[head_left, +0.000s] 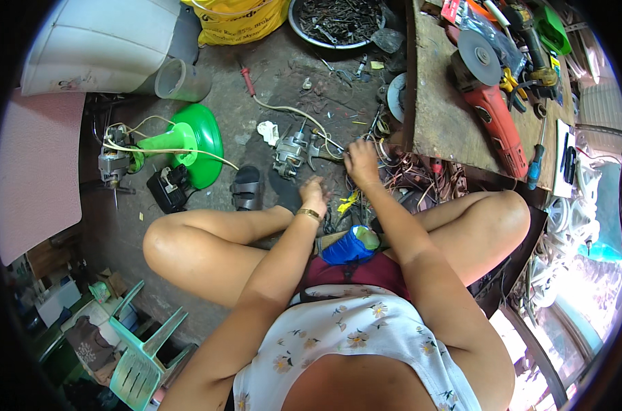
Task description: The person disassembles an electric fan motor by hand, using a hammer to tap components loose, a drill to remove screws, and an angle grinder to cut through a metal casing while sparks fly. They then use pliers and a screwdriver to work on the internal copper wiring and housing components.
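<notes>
My right hand (pixel 361 164) reaches out over the floor with its fingers closed. A thin dark rod and what looks like a hammer (pixel 314 152) lie at its fingertips, and I cannot make out what it grips. My left hand (pixel 314 197), with a bracelet at the wrist, is lower and nearer me, its fingers loosely apart and nothing visible in them. Just beyond it stands a small metal motor (pixel 290 155) with a thin shaft pointing up. A pale cord (pixel 290 109) curves from a red-handled soldering iron (pixel 248 82) toward my right hand.
On the right, a wooden table (pixel 438 103) bears a red angle grinder (pixel 492 116) and a screwdriver (pixel 536 166). Tangled wires (pixel 410 175) lie below it. To the left are a green fan base (pixel 205 147) and a black adapter (pixel 167 189). A basin (pixel 299 31) holds metal pieces.
</notes>
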`<state>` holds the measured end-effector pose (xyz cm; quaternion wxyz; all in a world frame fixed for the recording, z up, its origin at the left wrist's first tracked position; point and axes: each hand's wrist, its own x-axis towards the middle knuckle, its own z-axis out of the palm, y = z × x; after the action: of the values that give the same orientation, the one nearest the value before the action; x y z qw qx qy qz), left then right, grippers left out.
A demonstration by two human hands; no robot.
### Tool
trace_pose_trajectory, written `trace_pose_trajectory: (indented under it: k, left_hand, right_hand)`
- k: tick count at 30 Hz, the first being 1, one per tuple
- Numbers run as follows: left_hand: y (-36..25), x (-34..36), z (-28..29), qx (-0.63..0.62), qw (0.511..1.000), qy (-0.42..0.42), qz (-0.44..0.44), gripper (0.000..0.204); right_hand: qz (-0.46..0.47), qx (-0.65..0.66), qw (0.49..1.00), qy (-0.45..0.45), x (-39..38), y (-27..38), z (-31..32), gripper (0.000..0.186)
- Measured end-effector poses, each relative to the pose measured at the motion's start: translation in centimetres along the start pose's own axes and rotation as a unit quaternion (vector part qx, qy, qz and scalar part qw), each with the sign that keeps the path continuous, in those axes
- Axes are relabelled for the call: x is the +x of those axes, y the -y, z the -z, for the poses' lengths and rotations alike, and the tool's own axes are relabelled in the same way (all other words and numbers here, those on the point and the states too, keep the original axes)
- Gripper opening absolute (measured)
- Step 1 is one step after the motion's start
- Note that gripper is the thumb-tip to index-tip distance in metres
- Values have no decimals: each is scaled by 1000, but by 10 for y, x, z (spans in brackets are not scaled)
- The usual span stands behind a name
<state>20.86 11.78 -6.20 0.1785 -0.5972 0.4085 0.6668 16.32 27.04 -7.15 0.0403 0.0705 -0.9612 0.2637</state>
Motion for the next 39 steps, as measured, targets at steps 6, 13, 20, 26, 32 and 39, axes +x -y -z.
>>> trace_pose_trajectory:
  k: [6, 13, 20, 26, 32, 39]
  left_hand:
    - [-59, 49, 23, 32, 929, -45, -366, 10]
    - [-143, 48, 32, 66, 905, -62, -416, 14]
    - [-164, 17, 30, 163, 932, -19, -324, 17]
    - [-156, 35, 49, 273, 864, -20, -423, 16]
    - [-126, -3, 11, 418, 861, 196, -211, 19]
    - [-141, -28, 15, 214, 871, 214, -387, 12]
  right_hand:
    - [-65, -52, 996, 10, -21, -9, -23, 19]
    - [-19, 8, 993, -117, 58, 25, -30, 13]
    - [-41, -138, 971, 191, 41, 5, -71, 22]
    - [-41, -74, 988, 125, 64, 21, -59, 21]
    - [-236, 426, 786, 380, 49, -16, -26, 20]
    - [-99, 591, 788, 142, 53, 59, -33, 16]
